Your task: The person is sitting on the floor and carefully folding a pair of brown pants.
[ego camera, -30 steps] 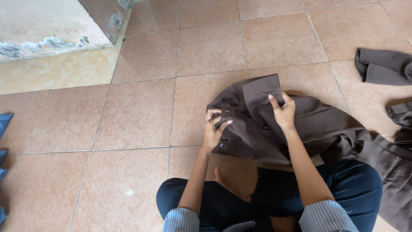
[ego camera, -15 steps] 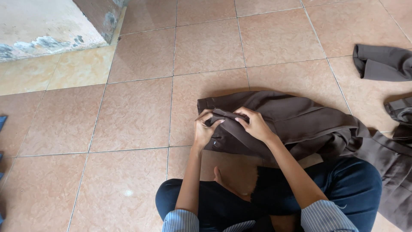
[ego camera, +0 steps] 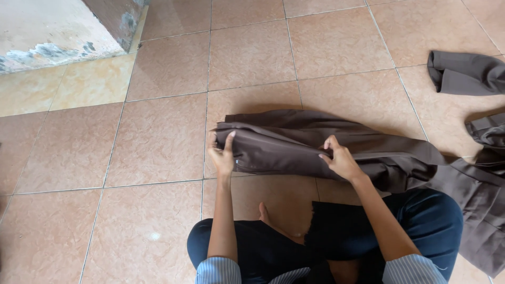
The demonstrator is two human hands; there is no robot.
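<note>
A person sits cross-legged on a tiled floor with a dark brown garment lying folded lengthwise in front of the knees. The left hand grips the garment's left end, fingers curled over its edge. The right hand pinches the fabric near the middle. Another dark folded cloth lies well apart at the upper right.

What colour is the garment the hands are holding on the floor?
Dark brown garment, plain with no pattern, seen best in the head view.
</note>
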